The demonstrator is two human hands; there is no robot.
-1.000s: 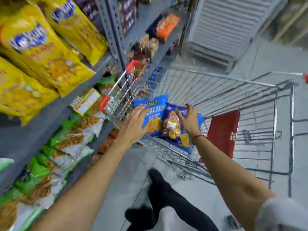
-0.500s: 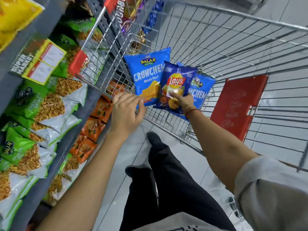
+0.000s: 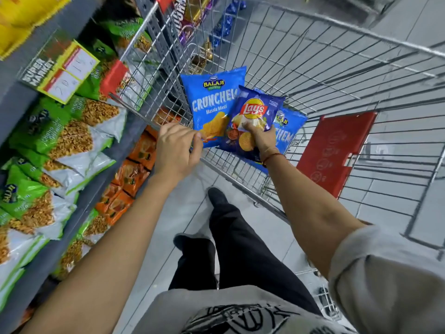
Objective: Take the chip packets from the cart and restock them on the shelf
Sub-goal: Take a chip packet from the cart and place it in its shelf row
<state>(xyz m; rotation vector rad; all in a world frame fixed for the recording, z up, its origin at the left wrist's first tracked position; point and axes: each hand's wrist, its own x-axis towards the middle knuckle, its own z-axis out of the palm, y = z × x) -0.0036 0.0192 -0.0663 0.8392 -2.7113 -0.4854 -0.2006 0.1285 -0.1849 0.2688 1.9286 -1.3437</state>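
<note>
Inside the wire cart lie three chip packets. A light blue Crunchex packet leans at the cart's near left corner. A dark blue Lay's packet lies over it and over a second Crunchex packet. My right hand grips the Lay's packet at its lower edge. My left hand pinches the bottom corner of the left Crunchex packet with thumb and fingers.
Grey shelves run along the left, stocked with green snack bags, orange packets and yellow bags above. A yellow price tag hangs off the shelf edge. The cart's red child-seat flap stands on the right. My legs are below.
Both hands went from hovering over the packets to gripping them; the right closed on the Lay's packet, the left on the Crunchex corner. The view tilted down toward the cart.
</note>
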